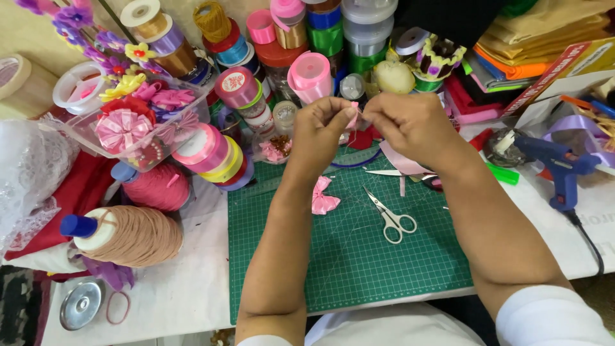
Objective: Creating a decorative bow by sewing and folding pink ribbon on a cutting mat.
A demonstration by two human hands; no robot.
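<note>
Both my hands are raised together above the far edge of a green cutting mat (346,256). My left hand (322,130) and my right hand (410,122) pinch a small folded piece of pink ribbon (354,115) between their fingertips. On the mat below lie a finished pink ribbon bow (322,195) and small white-handled scissors (391,218). A strip of pale pink ribbon (400,163) lies under my right wrist.
Many ribbon spools (307,74) crowd the back of the table. A clear box of ribbon flowers (138,118) stands at the left, with thread cones (131,234) in front. A blue glue gun (564,166) rests at the right. A metal lid (81,304) lies near the front left.
</note>
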